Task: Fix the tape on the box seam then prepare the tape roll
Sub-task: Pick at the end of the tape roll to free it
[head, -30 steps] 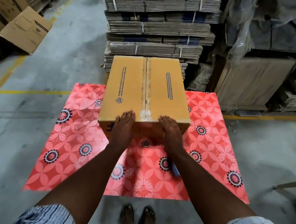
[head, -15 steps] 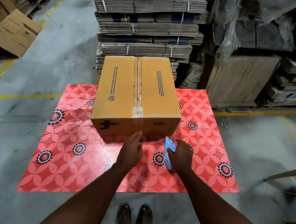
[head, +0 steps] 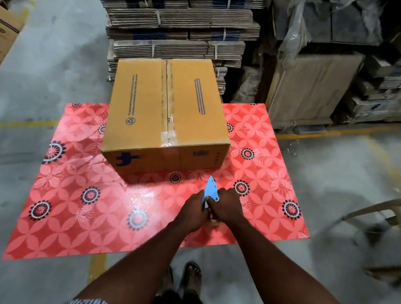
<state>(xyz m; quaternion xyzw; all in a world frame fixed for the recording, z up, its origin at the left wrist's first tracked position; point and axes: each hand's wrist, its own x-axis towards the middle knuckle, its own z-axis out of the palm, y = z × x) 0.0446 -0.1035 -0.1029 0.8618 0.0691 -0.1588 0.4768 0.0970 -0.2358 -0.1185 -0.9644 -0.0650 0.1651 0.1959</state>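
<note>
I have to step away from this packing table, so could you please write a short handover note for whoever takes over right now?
Left hand: closed on the blue tape dispenser, over the near part of the red floral table.
Right hand: also closed in a grip on the dispenser; the roll itself is hidden under the hands.
Cardboard box: on the table's far side, flaps shut, nobody touching it.
Done: clear tape runs along the top seam and over the near edge, crinkled there.
Left: prepare the tape roll in the dispenser.
</note>
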